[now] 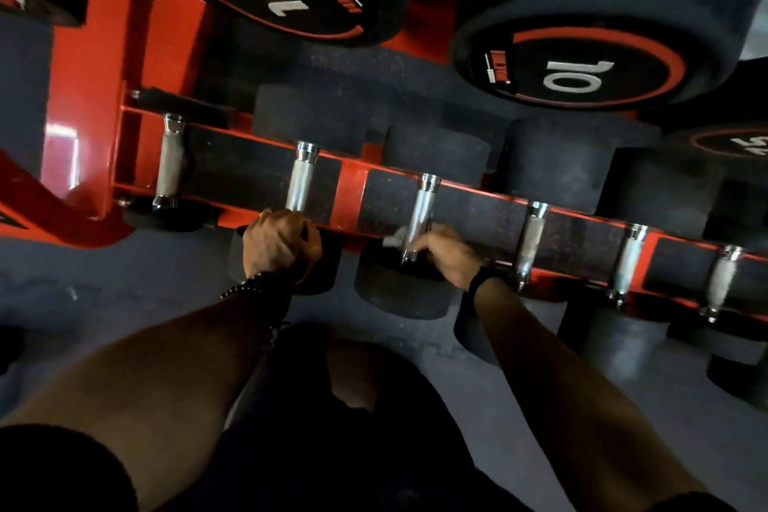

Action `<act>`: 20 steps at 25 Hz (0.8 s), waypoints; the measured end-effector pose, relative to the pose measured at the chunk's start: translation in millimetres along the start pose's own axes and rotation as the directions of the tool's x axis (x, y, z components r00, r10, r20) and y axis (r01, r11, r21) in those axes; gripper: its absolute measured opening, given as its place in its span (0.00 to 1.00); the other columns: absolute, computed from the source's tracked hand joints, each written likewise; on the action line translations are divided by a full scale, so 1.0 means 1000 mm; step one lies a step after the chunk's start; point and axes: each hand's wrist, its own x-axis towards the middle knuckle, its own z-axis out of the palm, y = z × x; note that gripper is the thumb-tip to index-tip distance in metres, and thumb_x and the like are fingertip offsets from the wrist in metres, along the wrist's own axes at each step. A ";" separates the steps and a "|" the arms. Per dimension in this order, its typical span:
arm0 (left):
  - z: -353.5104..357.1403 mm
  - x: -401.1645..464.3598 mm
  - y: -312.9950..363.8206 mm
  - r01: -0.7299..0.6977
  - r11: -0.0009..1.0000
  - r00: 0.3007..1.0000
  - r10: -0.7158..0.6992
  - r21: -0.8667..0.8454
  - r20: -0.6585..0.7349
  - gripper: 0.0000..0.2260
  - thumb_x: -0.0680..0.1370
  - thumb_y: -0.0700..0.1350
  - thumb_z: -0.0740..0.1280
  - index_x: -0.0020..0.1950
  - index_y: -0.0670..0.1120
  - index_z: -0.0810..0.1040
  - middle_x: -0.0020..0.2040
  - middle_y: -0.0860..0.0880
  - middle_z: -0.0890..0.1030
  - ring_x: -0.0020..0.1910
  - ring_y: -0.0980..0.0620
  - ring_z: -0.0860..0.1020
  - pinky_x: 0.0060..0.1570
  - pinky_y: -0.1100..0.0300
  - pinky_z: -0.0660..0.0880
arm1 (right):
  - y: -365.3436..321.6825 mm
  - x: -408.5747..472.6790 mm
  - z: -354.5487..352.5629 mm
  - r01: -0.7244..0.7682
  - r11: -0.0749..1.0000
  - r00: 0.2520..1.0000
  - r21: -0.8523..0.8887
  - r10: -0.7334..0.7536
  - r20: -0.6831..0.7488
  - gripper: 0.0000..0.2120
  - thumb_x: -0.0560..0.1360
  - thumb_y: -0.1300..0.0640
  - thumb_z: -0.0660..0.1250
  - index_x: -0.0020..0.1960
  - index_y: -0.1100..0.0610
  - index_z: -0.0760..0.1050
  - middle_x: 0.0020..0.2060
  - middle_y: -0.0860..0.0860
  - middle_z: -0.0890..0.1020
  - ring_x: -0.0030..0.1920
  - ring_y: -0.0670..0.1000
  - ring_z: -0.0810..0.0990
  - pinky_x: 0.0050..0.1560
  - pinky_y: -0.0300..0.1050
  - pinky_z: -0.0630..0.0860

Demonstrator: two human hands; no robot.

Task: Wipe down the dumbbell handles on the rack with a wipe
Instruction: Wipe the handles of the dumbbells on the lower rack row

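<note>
At the rack's (349, 195) front edge, the right hand (446, 256) pinches a wipe (394, 239) against the third handle (419, 216). The left hand (282, 241) grips the rail, fist closed. Best wrap the wipe fully, stroking collar to collar.

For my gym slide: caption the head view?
Right hand wipes a dumbbell handle; left hand grips the rack.

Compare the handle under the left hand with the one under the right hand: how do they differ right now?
The second handle is gripped at its near end by the bare left hand; the third handle has the right hand pressing a wipe against its near end. The second sits further left on the rack. Both are shiny chrome.
</note>
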 end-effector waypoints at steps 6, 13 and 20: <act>0.003 0.005 -0.004 0.031 0.999 0.998 -0.032 0.029 0.045 0.06 0.69 0.42 0.71 0.33 0.42 0.79 0.35 0.43 0.81 0.38 0.38 0.78 0.34 0.52 0.72 | -0.030 0.036 -0.006 -0.057 0.924 0.996 0.378 0.027 0.085 0.05 0.73 0.66 0.66 0.49 0.66 0.75 0.41 0.60 0.80 0.42 0.55 0.83 0.48 0.52 0.81; 0.002 0.006 -0.004 -0.003 1.000 0.998 0.002 0.017 0.057 0.07 0.68 0.44 0.67 0.32 0.42 0.77 0.32 0.44 0.79 0.34 0.38 0.77 0.31 0.53 0.73 | -0.046 0.049 0.003 -0.151 0.909 0.988 0.389 0.145 0.046 0.04 0.73 0.63 0.69 0.41 0.59 0.74 0.28 0.51 0.74 0.27 0.49 0.75 0.36 0.47 0.81; 0.004 0.006 -0.006 0.005 1.000 0.998 -0.006 0.018 0.064 0.08 0.68 0.44 0.66 0.32 0.41 0.77 0.31 0.42 0.77 0.32 0.38 0.76 0.31 0.52 0.72 | -0.011 0.036 0.019 -0.017 0.993 0.974 0.121 0.043 -0.221 0.05 0.72 0.74 0.69 0.44 0.68 0.75 0.29 0.57 0.80 0.27 0.48 0.80 0.22 0.42 0.76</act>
